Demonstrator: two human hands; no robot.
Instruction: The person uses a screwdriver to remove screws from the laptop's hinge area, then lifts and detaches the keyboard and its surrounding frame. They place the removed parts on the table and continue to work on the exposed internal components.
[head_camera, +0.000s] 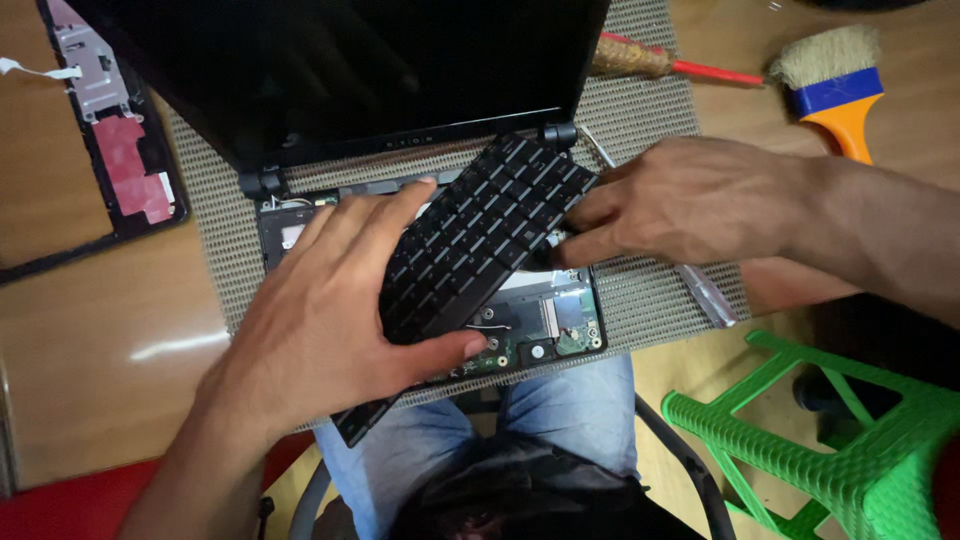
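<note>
1. The left hand (320, 320) is clamped on the keyboard (470, 250), fingers spread over its top face and the thumb pressed along its lower edge. The keyboard sits tilted and askew above the laptop (420, 150), lifted off the open base rather than seated in it.

2. The right hand (690, 200) grips the keyboard's far end, just in front of the laptop's right hinge; its fingers are closed on the edge, with the fingertips tucked under or behind the keys, so I cannot tell exactly how they sit.

3. Under the keyboard, the laptop's base is open, showing a green circuit board (560, 325) and bare metal at the front right corner.

4. The laptop rests on a woven mat (640, 110) that lies on the wooden surface (110, 330). A screwdriver (705, 295) lies on the mat just right of the laptop. Behind the laptop's right side are a red-handled tool (690, 65) and a brush (835, 85) with a blue band and orange handle. Left of the laptop lies a dark frame part (110, 140) with red patches. A green plastic stool (850, 440) stands to the laptop's lower right.

5. Risks, as I judge them: any ribbon cable joining the keyboard to the board is hidden, and pulling the keyboard away or twisting it further could tear it or its socket. The thin keyboard could flex and bend between the two hands. A corner could scrape the exposed board.
</note>
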